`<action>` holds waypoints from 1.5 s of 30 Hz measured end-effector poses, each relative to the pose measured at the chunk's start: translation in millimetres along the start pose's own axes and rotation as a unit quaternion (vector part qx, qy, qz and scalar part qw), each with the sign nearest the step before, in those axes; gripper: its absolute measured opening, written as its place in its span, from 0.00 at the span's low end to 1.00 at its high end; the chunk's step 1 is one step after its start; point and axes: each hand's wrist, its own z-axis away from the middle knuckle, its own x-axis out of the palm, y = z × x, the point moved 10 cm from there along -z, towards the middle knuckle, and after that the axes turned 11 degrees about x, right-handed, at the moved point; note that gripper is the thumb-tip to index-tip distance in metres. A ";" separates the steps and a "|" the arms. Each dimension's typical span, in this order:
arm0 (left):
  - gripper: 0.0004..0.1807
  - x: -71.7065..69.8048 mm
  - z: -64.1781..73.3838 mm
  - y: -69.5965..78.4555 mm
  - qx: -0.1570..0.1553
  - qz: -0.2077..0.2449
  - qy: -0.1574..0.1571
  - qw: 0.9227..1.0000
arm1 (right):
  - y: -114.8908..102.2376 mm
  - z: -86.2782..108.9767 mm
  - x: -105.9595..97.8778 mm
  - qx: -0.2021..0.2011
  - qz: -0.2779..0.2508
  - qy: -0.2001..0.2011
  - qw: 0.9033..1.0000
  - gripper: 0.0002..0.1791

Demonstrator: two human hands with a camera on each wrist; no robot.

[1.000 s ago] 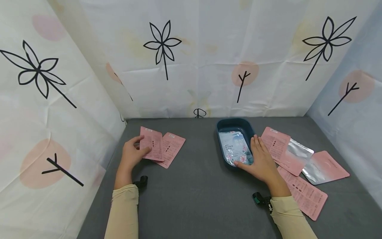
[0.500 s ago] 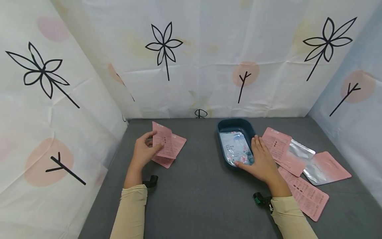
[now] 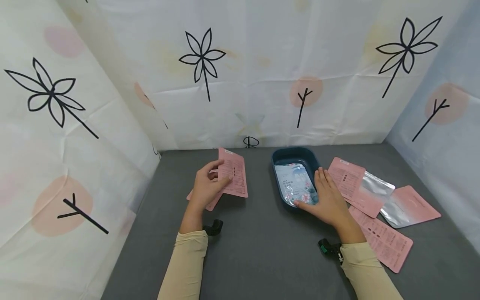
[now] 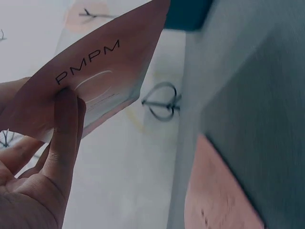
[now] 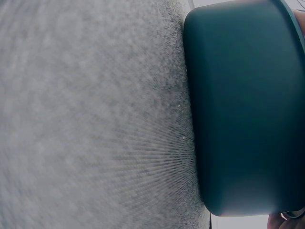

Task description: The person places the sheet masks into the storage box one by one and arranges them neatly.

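Note:
My left hand pinches a pink face mask packet between thumb and fingers, raised over the table. In the left wrist view, the packet's gradient face shows the letters PMPM. Partly behind that hand, a second pink packet lies on the table. To the right stands a dark blue tub with a pale blue packet inside. My right hand rests against the tub's near right corner, fingers straight along the right rim and thumb at the near rim. The right wrist view shows the tub's wall.
Several pink packets overlap right of the tub, including an upper one, a silver-and-pink one and a nearer one. A grey cloth covers the table. Patterned white curtains enclose the back and sides.
My left hand has lifted the pink packet off the other one and carried it rightward toward the tub. My right hand stays at the tub.

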 end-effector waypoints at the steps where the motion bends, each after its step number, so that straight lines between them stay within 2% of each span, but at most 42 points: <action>1: 0.34 4.5 -1.3 2.0 0.001 0.012 0.002 1.000 | -0.4 -0.4 -0.6 0.000 0.000 -0.001 1.000 0.73; 5: 0.34 23.1 -6.3 8.7 0.003 0.048 0.005 0.999 | -1.6 -1.1 -2.5 0.001 0.002 -0.004 1.000 0.73; 9: 0.33 40.3 -12.0 15.3 0.017 0.056 0.010 0.998 | -2.1 -1.2 -3.1 0.003 0.001 -0.009 1.000 0.72; 17: 0.32 74.1 -19.5 24.7 0.033 0.077 -0.004 0.996 | -1.3 -2.0 -2.1 0.005 0.009 -0.003 1.000 0.73; 21: 0.32 90.4 -18.7 23.5 0.032 0.109 -0.011 0.993 | -1.7 -1.4 -0.8 0.003 0.008 0.000 1.000 0.74; 26: 0.31 105.9 -11.4 9.5 0.011 0.115 -0.019 0.993 | -1.2 -0.5 1.0 -0.001 0.000 -0.007 1.000 0.73; 32: 0.31 118.4 -9.0 3.0 0.017 0.100 -0.039 0.994 | 2.8 -0.8 0.5 0.006 0.006 -0.007 1.000 0.73; 41: 0.30 125.9 -7.2 -5.3 -0.001 0.078 -0.061 0.995 | 1.5 0.0 0.9 0.006 0.003 -0.008 1.000 0.73; 45: 0.32 125.5 -7.2 -8.9 -0.004 0.070 -0.060 0.996 | 1.5 0.3 0.5 0.007 -0.001 -0.007 1.000 0.73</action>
